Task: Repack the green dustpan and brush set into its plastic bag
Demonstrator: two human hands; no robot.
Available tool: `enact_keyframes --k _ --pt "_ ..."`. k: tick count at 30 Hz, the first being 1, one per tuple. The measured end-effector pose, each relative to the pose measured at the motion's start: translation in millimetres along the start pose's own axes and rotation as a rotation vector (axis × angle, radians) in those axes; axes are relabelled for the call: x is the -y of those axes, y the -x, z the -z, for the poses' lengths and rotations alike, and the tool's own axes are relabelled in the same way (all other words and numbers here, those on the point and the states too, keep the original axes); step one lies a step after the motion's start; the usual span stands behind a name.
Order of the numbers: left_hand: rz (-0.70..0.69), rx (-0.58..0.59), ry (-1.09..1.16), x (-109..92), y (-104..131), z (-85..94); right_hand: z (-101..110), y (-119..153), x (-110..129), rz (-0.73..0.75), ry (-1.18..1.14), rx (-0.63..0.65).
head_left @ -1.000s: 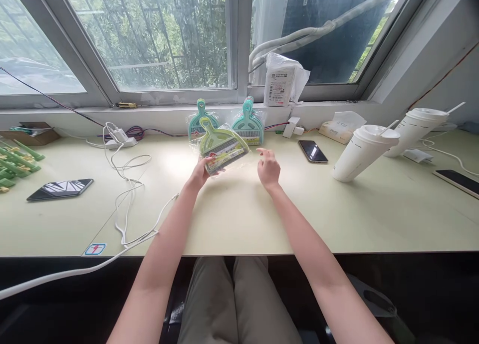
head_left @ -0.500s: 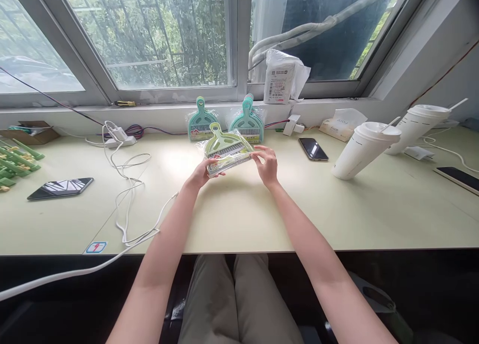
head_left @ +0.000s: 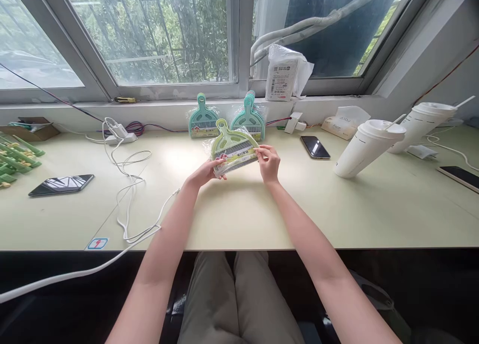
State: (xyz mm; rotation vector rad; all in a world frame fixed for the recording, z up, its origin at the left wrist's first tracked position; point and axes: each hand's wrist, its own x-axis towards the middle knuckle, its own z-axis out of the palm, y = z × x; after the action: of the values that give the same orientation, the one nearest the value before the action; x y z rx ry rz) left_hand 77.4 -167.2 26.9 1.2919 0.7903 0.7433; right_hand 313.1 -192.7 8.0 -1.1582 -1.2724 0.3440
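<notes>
Your pale green table (head_left: 239,219) runs the full width under the window, and you sit at its middle with both arms stretched forward. Two tall white lidded cups (head_left: 364,147) with straws stand well off to your right, a white cable (head_left: 129,184) loops across the table to your left, and two teal dustpan sets (head_left: 247,118) in wrappers lean against the wall just behind your hands. You hold a yellow-green dustpan set (head_left: 232,147) in its clear wrapper just above the table, handle pointing away from you. Your left hand (head_left: 205,172) grips its lower left corner, your right hand (head_left: 268,162) pinches its right edge; the hands sit apart, one at each side.
</notes>
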Motion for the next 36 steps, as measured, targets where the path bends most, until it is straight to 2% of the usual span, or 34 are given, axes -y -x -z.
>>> enact_keyframes --k 5,9,14,16,19,23,30,36 --pt "-0.016 0.016 -0.027 0 2 -1.0 -1 0 -3 -0.034 0.008 0.052" --pt "-0.019 0.000 -0.052 1 1 -0.6 -4 -2 -6 -0.157 -0.064 0.070" --pt "0.003 -0.053 -0.098 0 -3 -4.5 -8 -5 -15 -0.250 -0.140 0.167" --pt "-0.011 -0.053 -0.085 -1 -3 -8.0 -8 -6 -20 -0.279 -0.153 0.128" --pt "-0.104 -0.052 -0.045 -5 0 -14.1 -7 -9 -26 -0.337 -0.150 0.018" --pt "-0.247 -0.093 -0.147 -7 2 -20.8 -6 -12 -31 -0.367 -0.137 -0.073" --pt "-0.326 -0.234 -0.261 -1 -6 -21.6 -8 -9 -27 -0.343 -0.180 -0.051" --pt "-0.352 -0.255 -0.337 1 -9 -22.5 -8 -9 -25 -0.310 -0.243 -0.054"
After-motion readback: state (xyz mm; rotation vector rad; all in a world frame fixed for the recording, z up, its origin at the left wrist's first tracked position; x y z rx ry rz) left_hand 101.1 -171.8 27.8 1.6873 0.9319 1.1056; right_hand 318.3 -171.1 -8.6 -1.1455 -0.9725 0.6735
